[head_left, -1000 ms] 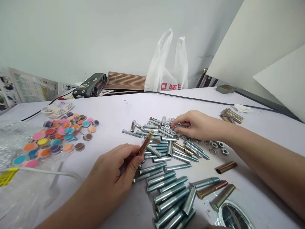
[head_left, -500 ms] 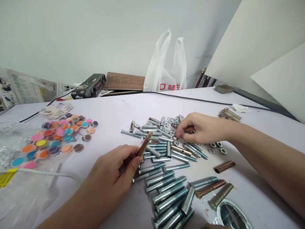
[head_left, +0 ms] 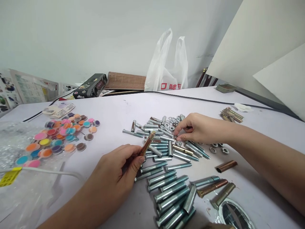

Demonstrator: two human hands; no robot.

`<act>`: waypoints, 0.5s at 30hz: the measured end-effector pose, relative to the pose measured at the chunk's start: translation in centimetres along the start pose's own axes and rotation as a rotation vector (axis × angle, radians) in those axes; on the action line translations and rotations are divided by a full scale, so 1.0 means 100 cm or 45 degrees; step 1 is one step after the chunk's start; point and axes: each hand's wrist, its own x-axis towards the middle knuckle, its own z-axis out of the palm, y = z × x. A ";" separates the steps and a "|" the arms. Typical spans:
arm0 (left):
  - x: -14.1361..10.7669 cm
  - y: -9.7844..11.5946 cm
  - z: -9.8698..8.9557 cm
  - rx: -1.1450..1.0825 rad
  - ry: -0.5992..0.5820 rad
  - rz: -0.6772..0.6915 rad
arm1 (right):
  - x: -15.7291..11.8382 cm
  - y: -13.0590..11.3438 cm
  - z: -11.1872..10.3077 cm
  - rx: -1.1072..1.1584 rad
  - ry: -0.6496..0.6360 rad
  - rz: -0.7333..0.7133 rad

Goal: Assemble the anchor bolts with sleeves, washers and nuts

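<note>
Glossy metal bolts (head_left: 172, 192); smooth copper-toned sleeve (head_left: 226, 166)

Both hands are bare: the left hand (head_left: 121, 165) sits left of centre in the lower half, the right hand (head_left: 197, 128) right of centre. The left forearm (head_left: 88, 197) is bare down to the lower left edge; the right forearm (head_left: 257, 143) — just as bare, smooth in outline — widens toward the right edge.

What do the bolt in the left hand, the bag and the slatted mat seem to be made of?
Bolt: metal, perhaps plated steel; coppery sheen, with a threaded tip.
Bag: thin white plastic, by its creases and translucent look.
Mat: dull brown, perhaps bamboo or wood; narrow parallel slats show.
</note>
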 end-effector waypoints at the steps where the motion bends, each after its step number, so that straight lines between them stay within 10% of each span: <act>1: 0.000 0.000 0.000 -0.004 -0.008 -0.007 | 0.000 0.001 -0.001 0.022 -0.027 0.015; 15: 0.007 -0.013 -0.004 0.141 -0.098 0.177 | 0.010 -0.070 0.030 1.298 0.051 -0.005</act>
